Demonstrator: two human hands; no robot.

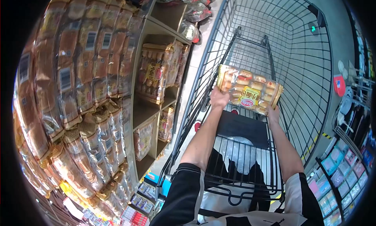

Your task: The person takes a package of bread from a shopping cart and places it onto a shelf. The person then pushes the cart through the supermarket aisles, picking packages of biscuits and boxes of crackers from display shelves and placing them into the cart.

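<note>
Both of my hands hold a clear pack of small bread rolls (250, 89) with a yellow and red label, over the shopping cart (305, 59). My left hand (218, 98) is closed on the pack's left end, with the thumb on its front face. At the lower right corner, my right hand (273, 111) grips the other end; its fingers are partly hidden behind the pack. The label faces me, and the pack is slightly tilted. Below it sits the cart's dark child-seat panel (246, 128).
Stacked bread packs (90, 65) fill the left side. Beside them, a shelf unit (150, 112) holds more bread packs (154, 71). Bagged goods (192, 30) with red parts lie near the shelf's far end. Racks of small packaged goods (344, 167) stand at the right.
</note>
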